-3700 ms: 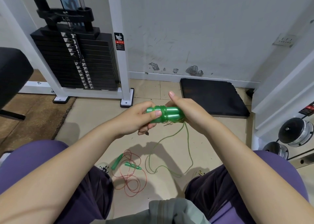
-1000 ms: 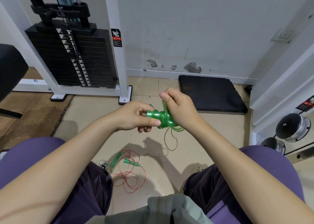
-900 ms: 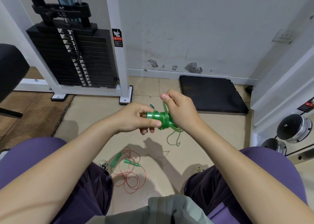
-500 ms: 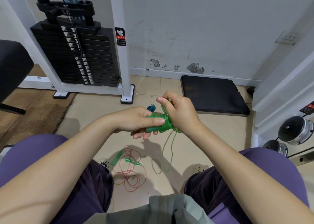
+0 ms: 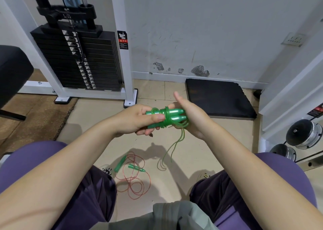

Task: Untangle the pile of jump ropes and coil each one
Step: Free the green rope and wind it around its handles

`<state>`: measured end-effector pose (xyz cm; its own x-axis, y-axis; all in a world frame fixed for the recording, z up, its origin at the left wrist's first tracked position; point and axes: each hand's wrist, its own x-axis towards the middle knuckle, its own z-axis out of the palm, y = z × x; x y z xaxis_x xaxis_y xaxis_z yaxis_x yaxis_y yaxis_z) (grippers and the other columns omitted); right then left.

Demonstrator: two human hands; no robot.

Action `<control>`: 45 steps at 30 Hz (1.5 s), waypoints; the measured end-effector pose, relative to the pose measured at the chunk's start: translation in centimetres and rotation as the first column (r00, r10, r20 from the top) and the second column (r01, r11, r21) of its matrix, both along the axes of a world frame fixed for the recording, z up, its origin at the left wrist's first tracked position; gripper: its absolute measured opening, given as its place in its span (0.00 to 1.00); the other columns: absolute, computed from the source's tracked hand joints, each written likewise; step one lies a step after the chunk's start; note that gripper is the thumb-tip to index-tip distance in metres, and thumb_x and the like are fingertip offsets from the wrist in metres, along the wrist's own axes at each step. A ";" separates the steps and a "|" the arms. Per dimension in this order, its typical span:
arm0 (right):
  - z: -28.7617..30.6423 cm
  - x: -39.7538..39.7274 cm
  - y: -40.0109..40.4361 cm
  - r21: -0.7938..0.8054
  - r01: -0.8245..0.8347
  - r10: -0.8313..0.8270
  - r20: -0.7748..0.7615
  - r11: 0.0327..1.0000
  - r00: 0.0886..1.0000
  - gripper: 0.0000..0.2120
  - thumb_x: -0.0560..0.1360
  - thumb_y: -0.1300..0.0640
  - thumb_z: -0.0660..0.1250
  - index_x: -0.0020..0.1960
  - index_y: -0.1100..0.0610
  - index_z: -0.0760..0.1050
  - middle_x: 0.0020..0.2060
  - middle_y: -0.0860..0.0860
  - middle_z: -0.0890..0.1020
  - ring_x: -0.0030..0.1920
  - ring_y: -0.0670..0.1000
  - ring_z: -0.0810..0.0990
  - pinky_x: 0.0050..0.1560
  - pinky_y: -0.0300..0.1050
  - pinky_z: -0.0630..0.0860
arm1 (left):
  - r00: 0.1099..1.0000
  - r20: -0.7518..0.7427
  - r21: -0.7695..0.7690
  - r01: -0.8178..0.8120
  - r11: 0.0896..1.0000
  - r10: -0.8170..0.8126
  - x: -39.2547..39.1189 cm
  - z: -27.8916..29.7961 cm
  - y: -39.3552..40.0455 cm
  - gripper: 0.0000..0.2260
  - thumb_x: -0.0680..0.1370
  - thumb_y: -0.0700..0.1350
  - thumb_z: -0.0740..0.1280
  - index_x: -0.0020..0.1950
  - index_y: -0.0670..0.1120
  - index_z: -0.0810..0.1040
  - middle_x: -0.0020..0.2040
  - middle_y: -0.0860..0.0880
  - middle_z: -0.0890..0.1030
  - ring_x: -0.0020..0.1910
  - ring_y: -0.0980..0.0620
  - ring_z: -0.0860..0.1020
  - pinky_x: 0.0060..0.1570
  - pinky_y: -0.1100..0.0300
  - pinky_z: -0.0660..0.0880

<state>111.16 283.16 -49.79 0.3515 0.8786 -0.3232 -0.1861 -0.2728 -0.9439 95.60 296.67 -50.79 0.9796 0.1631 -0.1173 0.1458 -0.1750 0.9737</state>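
Below, on the floor (image 5: 201,151), a red rope (image 5: 134,179) is being left loose. Paired green handles (image 5: 166,117) are being gripped by the left hand (image 5: 138,119) so cord can be wound on by the curled right hand (image 5: 190,118).

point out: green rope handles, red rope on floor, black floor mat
green rope handles (image 5: 174,111), head view, upper handle's body
red rope (image 5: 132,182), head view, loose loops on floor
black floor mat (image 5: 218,98), head view, top surface

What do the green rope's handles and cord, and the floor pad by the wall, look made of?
Green handles: glossy translucent plastic, by the highlights. Green cord: thin, see-through, likely PVC or vinyl; it hangs in soft loops. Black pad: matte, probably rubber or foam; worn edges.
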 end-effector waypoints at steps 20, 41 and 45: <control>-0.3 -2.4 0.1 -0.062 -0.069 0.092 0.778 0.996 0.621 0.15 0.82 0.54 0.61 0.41 0.58 0.78 0.29 0.47 0.72 0.29 0.43 0.68 0.34 0.42 0.64 | 0.735 0.172 0.173 -0.678 0.714 0.656 1.4 -1.7 2.8 0.21 0.80 0.56 0.67 0.33 0.44 0.76 0.26 0.48 0.75 0.24 0.54 0.69 0.29 0.60 0.65; -1.0 -1.8 0.0 0.176 -0.066 -0.076 0.697 0.982 0.713 0.17 0.77 0.50 0.69 0.35 0.58 0.70 0.27 0.48 0.68 0.30 0.44 0.65 0.33 0.41 0.63 | 0.954 -0.253 -0.022 0.160 0.987 -0.160 0.0 0.4 0.3 0.12 0.77 0.55 0.68 0.44 0.47 0.83 0.42 0.41 0.85 0.33 0.47 0.80 0.33 0.59 0.76; -1.2 -2.5 0.2 0.166 -0.121 -0.022 0.671 0.979 0.741 0.16 0.77 0.52 0.70 0.33 0.53 0.70 0.28 0.47 0.69 0.31 0.43 0.66 0.33 0.40 0.64 | 0.915 -0.360 0.032 0.204 0.978 -0.179 -0.2 0.7 0.0 0.22 0.74 0.60 0.67 0.56 0.44 0.79 0.46 0.41 0.85 0.39 0.44 0.83 0.34 0.59 0.78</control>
